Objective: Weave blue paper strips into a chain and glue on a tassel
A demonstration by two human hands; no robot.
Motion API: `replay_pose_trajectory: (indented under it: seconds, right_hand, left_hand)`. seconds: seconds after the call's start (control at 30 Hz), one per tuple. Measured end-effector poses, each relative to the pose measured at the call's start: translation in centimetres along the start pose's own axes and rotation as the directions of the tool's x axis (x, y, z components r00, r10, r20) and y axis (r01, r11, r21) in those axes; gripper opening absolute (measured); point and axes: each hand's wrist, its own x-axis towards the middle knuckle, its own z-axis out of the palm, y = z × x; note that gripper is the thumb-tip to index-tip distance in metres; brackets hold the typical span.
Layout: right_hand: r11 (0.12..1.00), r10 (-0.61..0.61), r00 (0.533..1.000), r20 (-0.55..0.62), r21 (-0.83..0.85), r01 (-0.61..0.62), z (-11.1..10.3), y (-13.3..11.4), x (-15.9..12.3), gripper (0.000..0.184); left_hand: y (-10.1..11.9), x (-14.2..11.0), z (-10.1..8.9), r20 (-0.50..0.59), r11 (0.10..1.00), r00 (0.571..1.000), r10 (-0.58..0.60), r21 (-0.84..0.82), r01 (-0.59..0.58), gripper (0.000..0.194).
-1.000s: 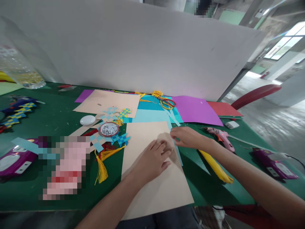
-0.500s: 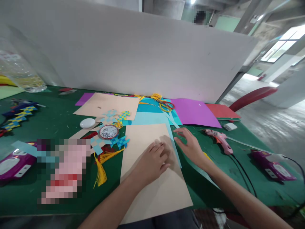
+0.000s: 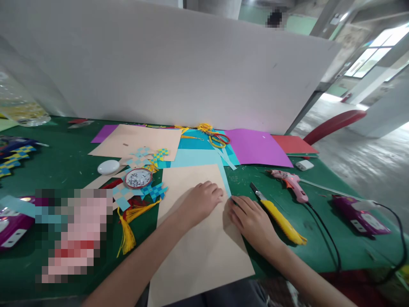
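A beige sheet of paper (image 3: 188, 273) lies on the green table, its near end over the edge by my lap. My left hand (image 3: 204, 199) rests on the sheet's upper middle, loosely bent, fingers side by side; its thumb is hidden. Across the sheet's right edge lies my right hand (image 3: 252, 219), fingers slightly bent and close to my left fingertips. Nothing shows in either hand. Just right of my right hand is a craft knife (image 3: 283, 221) with a yellow handle, its blade end pointing away. Light blue paper (image 3: 198, 157) shows under the sheet's far end.
A pink glue gun (image 3: 290, 184) with a cord lies right, near a purple device (image 3: 361, 215). Scissors (image 3: 217, 140) and purple paper (image 3: 258, 147) are at the back. Left are a dish of small beads (image 3: 138, 178), woven paper pieces (image 3: 153, 192) and a yellow tassel (image 3: 127, 238).
My right hand has come down and left onto the sheet's edge, uncovering the craft knife. My left hand has shifted slightly up the sheet, its fingers closer together. The view has moved a little.
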Motion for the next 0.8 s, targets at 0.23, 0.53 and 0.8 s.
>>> replay_pose_trajectory:
  seconds: [0.23,0.53,0.8]
  right_hand:
    - [0.999,0.035,0.999,-0.002,-0.003,-0.035,0.0,0.2,0.0,0.025]
    - [0.998,0.058,0.998,0.016,-0.006,-0.058,0.3,0.2,-0.3,0.024]
    - [0.998,0.06,0.998,0.013,-0.01,-0.06,0.1,0.2,-0.1,0.024]
  left_hand:
    - [-1.4,1.5,1.1,-0.037,0.992,0.992,0.123,0.005,-0.122,0.025]
    - [-1.4,1.2,0.8,-0.05,0.986,0.986,0.158,-0.049,-0.16,0.025]
    - [-1.4,1.2,1.0,-0.045,0.987,0.989,0.139,-0.073,-0.142,0.02]
